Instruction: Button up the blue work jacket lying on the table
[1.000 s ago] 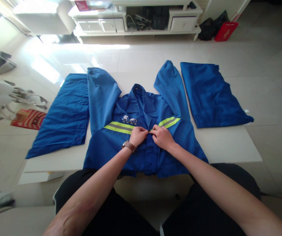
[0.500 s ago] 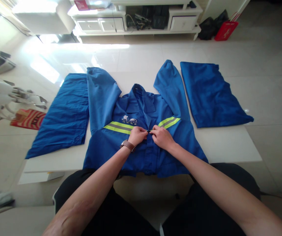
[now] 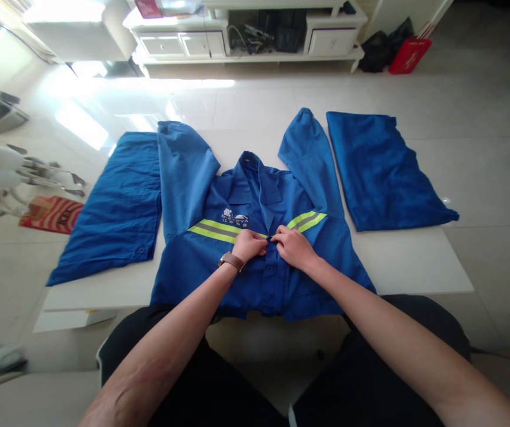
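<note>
A blue work jacket (image 3: 232, 279) lies front side up across the white table (image 3: 415, 261), collar at the far end and both sleeves laid out away from me. Yellow-and-grey reflective bands cross its chest, and a white printed logo sits above the band on the left. My left hand (image 3: 249, 244), with a brown-strapped watch on the wrist, pinches the front placket at band height. Close beside it, my right hand (image 3: 295, 246) pinches the other front edge. The fingertips almost meet, and they hide whatever small fastening lies between them. Further buttons show down the placket below.
Folded blue garments lie on both sides, one at left (image 3: 112, 207) and one at right (image 3: 379, 172). A white cabinet (image 3: 184, 46) stands beyond the table. A red bag (image 3: 410, 56) rests on the floor; a striped red bag (image 3: 50, 214) is at left.
The left fingers have shifted very slightly at the placket. Otherwise both hands keep their pinch in the same place and the jacket lies as before.
</note>
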Demonstrator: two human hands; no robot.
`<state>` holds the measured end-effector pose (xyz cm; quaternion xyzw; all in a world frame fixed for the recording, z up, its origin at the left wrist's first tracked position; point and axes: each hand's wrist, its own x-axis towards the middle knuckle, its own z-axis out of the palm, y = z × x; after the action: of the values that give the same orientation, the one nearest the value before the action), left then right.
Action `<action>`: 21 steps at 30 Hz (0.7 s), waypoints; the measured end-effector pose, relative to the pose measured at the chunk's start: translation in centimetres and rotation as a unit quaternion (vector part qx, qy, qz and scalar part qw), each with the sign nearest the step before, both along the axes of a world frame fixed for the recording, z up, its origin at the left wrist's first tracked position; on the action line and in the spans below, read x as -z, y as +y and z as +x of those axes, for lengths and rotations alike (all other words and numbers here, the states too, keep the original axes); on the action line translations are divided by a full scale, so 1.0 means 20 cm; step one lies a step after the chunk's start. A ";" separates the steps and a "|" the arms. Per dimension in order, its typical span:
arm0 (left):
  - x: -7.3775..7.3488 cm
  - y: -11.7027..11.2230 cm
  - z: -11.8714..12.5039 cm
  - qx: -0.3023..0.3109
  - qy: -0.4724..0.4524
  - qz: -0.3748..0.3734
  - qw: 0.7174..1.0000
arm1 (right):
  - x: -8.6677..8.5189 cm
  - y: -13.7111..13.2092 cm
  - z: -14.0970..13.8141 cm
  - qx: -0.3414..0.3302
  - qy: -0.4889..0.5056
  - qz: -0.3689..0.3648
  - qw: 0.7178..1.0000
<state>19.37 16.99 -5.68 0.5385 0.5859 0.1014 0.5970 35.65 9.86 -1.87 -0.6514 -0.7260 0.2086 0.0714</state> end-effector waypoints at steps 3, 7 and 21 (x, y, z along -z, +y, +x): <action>0.00 0.00 0.00 0.007 -0.004 0.010 1.000 | 0.00 0.00 0.00 0.010 -0.006 0.005 1.000; -0.01 -0.01 0.01 0.006 -0.009 0.017 1.000 | 0.02 -0.01 0.00 0.016 -0.002 0.024 1.000; -0.04 -0.02 0.02 0.022 -0.009 0.039 0.999 | 0.15 0.00 -0.03 0.088 0.115 0.071 0.987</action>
<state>19.72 16.59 -4.80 0.5733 0.5640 0.1157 0.5830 35.09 9.80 -4.77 -0.6776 -0.6657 0.2229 0.2190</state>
